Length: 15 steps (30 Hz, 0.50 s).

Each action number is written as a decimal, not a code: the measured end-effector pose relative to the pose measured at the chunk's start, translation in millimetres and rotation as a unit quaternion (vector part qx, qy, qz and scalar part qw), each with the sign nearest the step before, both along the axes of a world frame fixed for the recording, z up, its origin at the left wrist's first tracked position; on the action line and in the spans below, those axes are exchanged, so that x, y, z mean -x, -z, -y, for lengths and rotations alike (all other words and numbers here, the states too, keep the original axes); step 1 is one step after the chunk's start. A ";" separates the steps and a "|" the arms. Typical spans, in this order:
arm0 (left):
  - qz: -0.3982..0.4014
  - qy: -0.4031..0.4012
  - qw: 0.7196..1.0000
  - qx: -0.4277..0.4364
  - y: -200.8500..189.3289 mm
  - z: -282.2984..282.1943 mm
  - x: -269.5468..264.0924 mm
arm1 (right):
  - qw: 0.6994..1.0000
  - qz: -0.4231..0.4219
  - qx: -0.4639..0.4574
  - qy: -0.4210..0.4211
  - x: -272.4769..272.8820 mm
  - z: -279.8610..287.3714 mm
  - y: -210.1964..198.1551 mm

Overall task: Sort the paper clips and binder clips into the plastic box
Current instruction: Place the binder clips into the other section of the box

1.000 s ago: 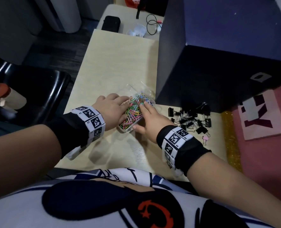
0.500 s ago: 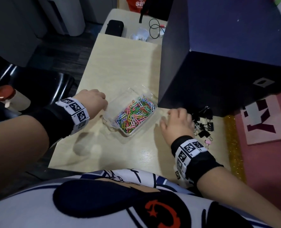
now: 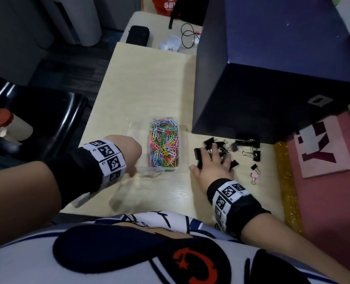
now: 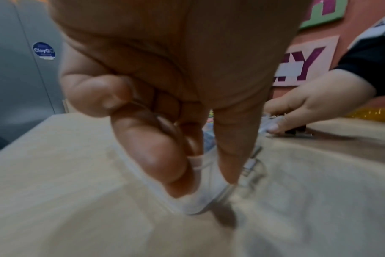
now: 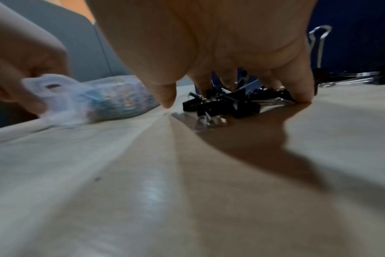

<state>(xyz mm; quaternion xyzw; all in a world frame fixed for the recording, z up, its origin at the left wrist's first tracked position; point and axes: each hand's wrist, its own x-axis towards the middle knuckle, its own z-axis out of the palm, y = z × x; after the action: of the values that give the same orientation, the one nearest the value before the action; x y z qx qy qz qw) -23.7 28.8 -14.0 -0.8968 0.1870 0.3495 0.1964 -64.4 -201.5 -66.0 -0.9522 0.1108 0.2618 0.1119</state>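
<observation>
A clear plastic box (image 3: 182, 140) holding several coloured paper clips (image 3: 164, 144) lies mid-table. My left hand (image 3: 137, 171) pinches the clear tab at the box's near left corner; the left wrist view shows thumb and finger closed on that clear plastic edge (image 4: 205, 194). A pile of black binder clips (image 3: 223, 147) lies right of the box, against the big dark box. My right hand (image 3: 217, 158) is spread over the pile, fingertips down on the table around the clips (image 5: 226, 104). More black clips (image 3: 254, 155) and one pink clip (image 3: 254, 177) lie farther right.
A big dark blue box (image 3: 272, 78) fills the table's far right. A pink mat (image 3: 323, 181) with a glitter strip (image 3: 284, 181) borders the table on the right. A black chair (image 3: 47, 119) stands left of the table edge. A black case (image 3: 137, 34) and cables lie far back.
Both hands have left the paper clips in the box. The left hand took hold of the box's corner and the box has turned lengthwise. The right hand moved right onto the binder clip pile.
</observation>
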 end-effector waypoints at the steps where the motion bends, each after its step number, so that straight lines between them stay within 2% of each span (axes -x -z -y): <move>1: 0.016 -0.003 1.000 0.018 3.5 2.2 0.4 | 1.000 0.013 -0.007 -0.010 3.5 -3.7 -1.5; 5: 0.012 -0.046 0.996 0.072 6.8 21.1 -0.3 | 0.988 0.152 0.000 0.021 6.4 -0.4 -11.8; 8: 0.024 -0.016 0.996 0.085 4.5 29.2 0.1 | 0.976 0.196 0.024 0.089 -5.0 24.2 -15.3; 12: 0.075 0.109 0.990 0.056 1.0 26.7 1.5 | 0.974 0.132 0.029 0.184 -21.5 63.9 -11.5; 15: 0.088 0.155 0.983 0.052 -0.3 27.6 2.0 | 0.982 0.061 -0.006 0.181 -25.2 76.0 -7.1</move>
<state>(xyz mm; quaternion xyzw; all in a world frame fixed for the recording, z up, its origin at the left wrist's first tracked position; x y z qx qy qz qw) -25.7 1.3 -13.6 -0.8935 0.3233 0.2242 0.2164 -39.1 -277.5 -58.9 -0.9298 0.2728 0.1795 0.1695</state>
